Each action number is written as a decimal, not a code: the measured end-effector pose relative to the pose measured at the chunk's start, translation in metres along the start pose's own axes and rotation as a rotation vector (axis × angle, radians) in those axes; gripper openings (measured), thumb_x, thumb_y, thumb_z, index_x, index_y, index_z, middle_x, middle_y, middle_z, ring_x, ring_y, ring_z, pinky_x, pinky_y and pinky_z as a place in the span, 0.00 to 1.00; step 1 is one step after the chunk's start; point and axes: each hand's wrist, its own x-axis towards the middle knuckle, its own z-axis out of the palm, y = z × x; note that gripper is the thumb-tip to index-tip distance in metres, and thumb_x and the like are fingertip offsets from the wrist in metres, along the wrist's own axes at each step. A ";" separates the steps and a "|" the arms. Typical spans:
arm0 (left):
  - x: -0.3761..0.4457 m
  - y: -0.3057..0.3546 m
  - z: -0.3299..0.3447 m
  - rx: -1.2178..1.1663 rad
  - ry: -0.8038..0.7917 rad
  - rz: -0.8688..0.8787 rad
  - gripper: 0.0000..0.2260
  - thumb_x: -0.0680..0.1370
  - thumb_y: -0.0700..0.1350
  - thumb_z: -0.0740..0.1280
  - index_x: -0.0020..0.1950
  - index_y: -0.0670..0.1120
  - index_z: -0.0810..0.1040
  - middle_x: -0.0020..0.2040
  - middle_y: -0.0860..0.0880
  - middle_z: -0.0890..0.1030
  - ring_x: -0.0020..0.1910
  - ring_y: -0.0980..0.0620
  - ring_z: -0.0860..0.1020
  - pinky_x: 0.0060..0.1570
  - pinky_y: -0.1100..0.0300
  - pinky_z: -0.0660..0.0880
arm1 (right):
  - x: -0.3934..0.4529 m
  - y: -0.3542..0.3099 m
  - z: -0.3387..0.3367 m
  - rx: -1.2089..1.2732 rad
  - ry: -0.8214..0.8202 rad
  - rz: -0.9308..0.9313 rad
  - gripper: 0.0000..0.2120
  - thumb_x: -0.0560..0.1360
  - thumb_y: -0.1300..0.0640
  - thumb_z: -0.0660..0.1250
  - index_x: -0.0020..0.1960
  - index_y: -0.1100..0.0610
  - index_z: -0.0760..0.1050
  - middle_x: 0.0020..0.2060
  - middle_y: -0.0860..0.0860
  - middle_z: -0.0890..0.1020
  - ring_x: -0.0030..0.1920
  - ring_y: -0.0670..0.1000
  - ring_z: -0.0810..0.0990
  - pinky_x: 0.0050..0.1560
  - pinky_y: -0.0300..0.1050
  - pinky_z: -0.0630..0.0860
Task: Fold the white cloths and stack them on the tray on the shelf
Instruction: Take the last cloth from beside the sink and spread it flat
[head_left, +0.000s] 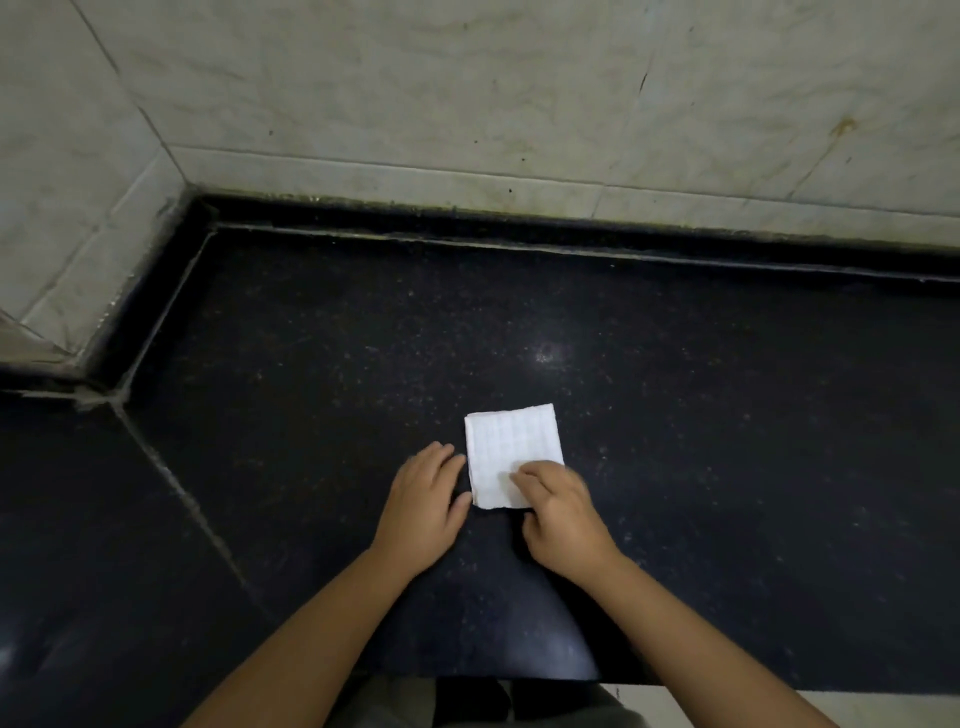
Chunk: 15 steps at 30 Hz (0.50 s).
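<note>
Black speckled stone counter (675, 415), folded white cloth (511, 449) lying flat on it

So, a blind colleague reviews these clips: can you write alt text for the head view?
A small folded white cloth lies on a dark stone counter in a tiled corner. The right hand rests its fingers on the cloth's near right corner; the left hand lies flat beside its left edge. No tray or shelf is in view.

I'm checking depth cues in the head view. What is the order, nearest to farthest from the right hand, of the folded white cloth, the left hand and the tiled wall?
1. Folded white cloth, under the right hand's fingers.
2. Left hand, across the cloth, on the left.
3. Tiled wall, behind the black counter.
</note>
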 end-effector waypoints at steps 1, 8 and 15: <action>0.001 0.005 0.003 -0.006 0.051 0.077 0.21 0.72 0.53 0.56 0.53 0.42 0.81 0.53 0.45 0.82 0.56 0.47 0.77 0.51 0.52 0.79 | -0.002 0.008 -0.004 -0.066 0.010 0.022 0.19 0.61 0.63 0.57 0.47 0.59 0.80 0.45 0.55 0.83 0.44 0.57 0.83 0.46 0.52 0.80; 0.013 0.029 0.023 0.178 0.035 0.261 0.16 0.63 0.60 0.71 0.44 0.51 0.83 0.45 0.53 0.83 0.48 0.55 0.77 0.50 0.60 0.72 | 0.004 0.029 -0.016 -0.059 -0.193 0.022 0.12 0.64 0.72 0.65 0.45 0.64 0.80 0.45 0.61 0.82 0.39 0.63 0.80 0.35 0.53 0.81; 0.031 0.065 0.024 0.223 0.093 0.315 0.17 0.59 0.52 0.77 0.39 0.48 0.74 0.31 0.52 0.77 0.30 0.52 0.77 0.39 0.60 0.62 | -0.007 0.034 -0.070 0.221 -0.124 0.142 0.11 0.70 0.64 0.60 0.47 0.62 0.80 0.44 0.57 0.83 0.43 0.55 0.79 0.47 0.49 0.77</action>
